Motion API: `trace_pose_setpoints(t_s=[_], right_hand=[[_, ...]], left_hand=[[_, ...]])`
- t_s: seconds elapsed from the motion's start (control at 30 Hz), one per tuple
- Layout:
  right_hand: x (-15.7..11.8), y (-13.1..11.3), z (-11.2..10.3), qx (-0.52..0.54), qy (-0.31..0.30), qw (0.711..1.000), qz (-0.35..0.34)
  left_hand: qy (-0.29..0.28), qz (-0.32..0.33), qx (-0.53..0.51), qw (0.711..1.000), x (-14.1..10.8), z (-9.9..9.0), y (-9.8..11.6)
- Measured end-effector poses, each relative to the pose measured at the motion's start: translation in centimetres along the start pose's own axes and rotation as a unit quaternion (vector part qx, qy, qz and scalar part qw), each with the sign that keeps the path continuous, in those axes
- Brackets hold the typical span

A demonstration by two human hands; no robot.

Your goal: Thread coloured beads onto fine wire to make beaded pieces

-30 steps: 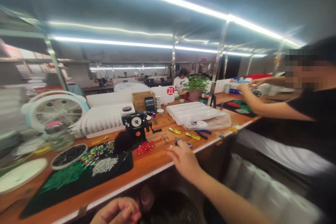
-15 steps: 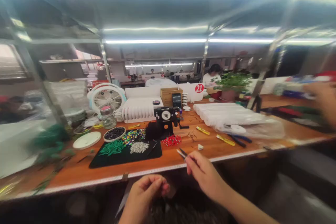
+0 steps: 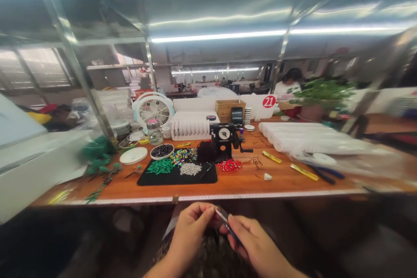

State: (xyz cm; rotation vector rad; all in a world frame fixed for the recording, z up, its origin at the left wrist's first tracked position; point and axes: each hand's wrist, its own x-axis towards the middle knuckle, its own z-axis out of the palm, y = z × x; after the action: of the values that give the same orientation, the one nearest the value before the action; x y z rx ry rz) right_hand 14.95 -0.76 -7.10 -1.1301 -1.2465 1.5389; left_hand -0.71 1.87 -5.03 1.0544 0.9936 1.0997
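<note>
Left hand [image 3: 190,230] — bead mat [image 3: 166,180] straight ahead

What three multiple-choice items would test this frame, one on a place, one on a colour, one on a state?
1. Where do the red beads lie?
A) In the cardboard box
B) On the table, right of the black mat
C) In the glass jar

2. What colour is the disc on the number sign?
A) Blue
B) Green
C) Red

3. What are the left hand and right hand doing?
A) Working at a metal tool below the table edge
B) Lying flat on the mat
C) Turning the fan

1: B, the beads lie past the mat's right edge.
2: C, red surrounds the white 21.
3: A, the tool sits between both hands.
</note>
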Motion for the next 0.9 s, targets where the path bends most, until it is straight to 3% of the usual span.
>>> trace_pose_setpoints(t_s=[0.37, 0.57, 0.9], right_hand=[[-0.1, 0.0, 0.2, -0.022, 0.000, 1.000, -0.008], [-0.1, 0.0, 0.3, 0.002, -0.002, 0.999, 0.038], [0.3, 0.0, 0.3, -0.124, 0.003, 0.990, -0.067]], left_hand=[[0.014, 0.052, 0.103, 0.993, -0.8, 0.5, 1.4], [-0.001, 0.066, 0.145, 0.987, -1.1, 0.4, 1.5], [-0.018, 0.109, 0.253, 0.961, -0.6, 0.2, 1.6]])
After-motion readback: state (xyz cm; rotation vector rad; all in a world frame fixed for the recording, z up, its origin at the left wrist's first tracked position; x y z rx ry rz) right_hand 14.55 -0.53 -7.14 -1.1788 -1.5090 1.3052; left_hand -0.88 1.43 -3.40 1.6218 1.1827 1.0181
